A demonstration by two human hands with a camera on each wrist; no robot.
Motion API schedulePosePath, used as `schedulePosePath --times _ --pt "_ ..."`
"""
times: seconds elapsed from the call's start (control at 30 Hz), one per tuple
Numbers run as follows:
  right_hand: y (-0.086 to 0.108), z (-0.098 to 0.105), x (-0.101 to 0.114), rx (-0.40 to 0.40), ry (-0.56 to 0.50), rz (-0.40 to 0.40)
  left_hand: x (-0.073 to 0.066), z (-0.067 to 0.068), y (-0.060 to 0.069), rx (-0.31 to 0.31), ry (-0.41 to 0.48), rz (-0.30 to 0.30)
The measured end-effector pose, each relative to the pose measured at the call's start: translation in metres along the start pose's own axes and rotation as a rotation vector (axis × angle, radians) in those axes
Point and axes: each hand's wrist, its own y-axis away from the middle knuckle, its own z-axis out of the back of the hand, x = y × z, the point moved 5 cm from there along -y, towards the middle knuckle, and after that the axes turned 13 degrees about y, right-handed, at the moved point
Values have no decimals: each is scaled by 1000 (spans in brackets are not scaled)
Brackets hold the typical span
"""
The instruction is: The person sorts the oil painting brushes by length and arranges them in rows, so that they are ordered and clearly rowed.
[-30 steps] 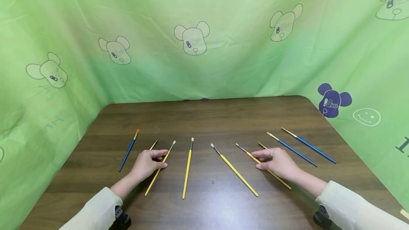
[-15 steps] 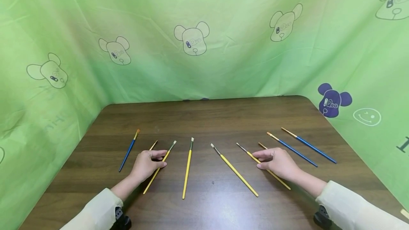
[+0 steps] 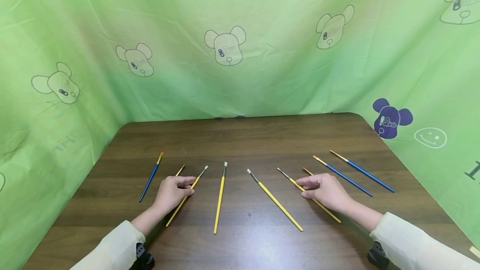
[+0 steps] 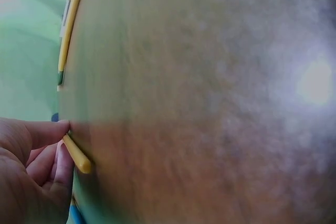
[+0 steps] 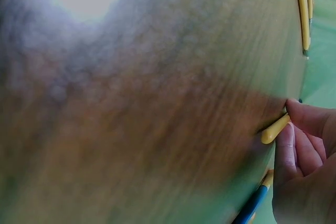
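The person's left hand [image 3: 170,193] pinched one yellow paintbrush [image 3: 175,211] and the right hand [image 3: 329,192] pinched a second yellow paintbrush [image 3: 330,212], both over the brown surface [image 3: 240,141], with two more yellow brushes [image 3: 279,205] lying between.

A dark brown wood-grain worktop [image 3: 240,136] (a pale glare whitens its near side) carries a slender yellow-handled paintbrush [image 3: 220,199] with pale bristles and, well apart to its right, a similar yellow brush [image 3: 279,205]. A blue-handled, orange-tipped paintbrush [image 3: 149,181] lies towards the left edge; towards the right edge slant an orange-tipped blue paintbrush [image 3: 349,180] and, just beyond, another blue paintbrush [image 3: 371,176].
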Motion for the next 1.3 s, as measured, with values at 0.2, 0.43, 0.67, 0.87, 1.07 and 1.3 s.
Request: schedulePosePath --times 0.2,0.43,0.67,0.87,1.07,1.3 --pt "-1 1 2 -2 -5 -5 -2 1 0 -5 5 13" --pt "-2 3 5 -3 -49 15 -4 3 -1 -4 17 29" --pt "-4 5 8 -10 -65 8 -10 5 -4 -1 72 45" --pt "-8 9 12 -23 -125 7 -12 4 -7 3 140 86" --pt "-16 17 18 -21 -137 3 -15 2 -9 4 160 101" --pt "-25 24 22 36 -252 -35 -20 -2 -15 20 272 160"
